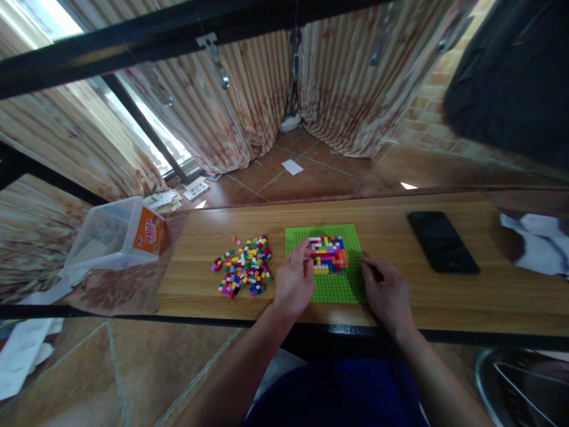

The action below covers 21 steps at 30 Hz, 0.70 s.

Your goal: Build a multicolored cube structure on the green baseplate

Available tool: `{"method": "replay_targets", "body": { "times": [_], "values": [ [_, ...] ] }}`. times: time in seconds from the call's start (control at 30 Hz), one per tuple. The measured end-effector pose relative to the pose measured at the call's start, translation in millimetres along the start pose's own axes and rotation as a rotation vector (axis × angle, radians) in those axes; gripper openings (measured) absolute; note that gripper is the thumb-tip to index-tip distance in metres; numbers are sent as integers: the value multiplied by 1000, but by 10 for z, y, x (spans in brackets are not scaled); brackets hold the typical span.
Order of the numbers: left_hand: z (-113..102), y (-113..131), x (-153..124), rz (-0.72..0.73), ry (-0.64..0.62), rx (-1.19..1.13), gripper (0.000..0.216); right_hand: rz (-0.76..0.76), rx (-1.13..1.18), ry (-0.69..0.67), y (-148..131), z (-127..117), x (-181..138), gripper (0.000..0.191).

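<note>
A green studded baseplate [329, 290] lies on the wooden table between my hands. Small toy bricks [328, 254] in many colours form a compact rectangular patch on it. My left hand [294, 279] rests over the plate's left side, its index fingertip and thumb apart at the patch's left edge. Beside the plate's right edge, my right hand [387, 290] is closed with curled fingers, thumb and index together. Whatever is between those fingertips, if anything, is too small to make out. A loose pile of coloured bricks [244, 267] lies left of my left hand.
A black phone [443, 242] lies on the table [191, 255] to the right. Crumpled white paper [540, 243] is at the far right. A clear plastic box [106, 237] with an orange label stands at the left. A dark bar [178, 38] crosses above, before curtains.
</note>
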<state>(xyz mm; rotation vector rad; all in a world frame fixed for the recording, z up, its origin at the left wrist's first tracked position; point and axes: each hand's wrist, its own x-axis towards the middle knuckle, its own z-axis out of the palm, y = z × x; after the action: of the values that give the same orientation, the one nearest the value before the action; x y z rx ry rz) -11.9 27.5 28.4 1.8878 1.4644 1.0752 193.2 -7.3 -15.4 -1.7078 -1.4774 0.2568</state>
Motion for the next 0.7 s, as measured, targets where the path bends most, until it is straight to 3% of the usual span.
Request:
{"method": "replay_targets", "body": {
  "times": [0.27,0.5,0.7],
  "values": [
    [-60,-40,31,-121,73,-100,36,14,3,-5,3,2,-5,25],
    [61,-83,143,-299,3,-300,38,16,1,5,-12,1,1,26],
    [144,-98,175,-445,14,-448,37,-5,-1,-3,0,3,2,26]
  ]
}}
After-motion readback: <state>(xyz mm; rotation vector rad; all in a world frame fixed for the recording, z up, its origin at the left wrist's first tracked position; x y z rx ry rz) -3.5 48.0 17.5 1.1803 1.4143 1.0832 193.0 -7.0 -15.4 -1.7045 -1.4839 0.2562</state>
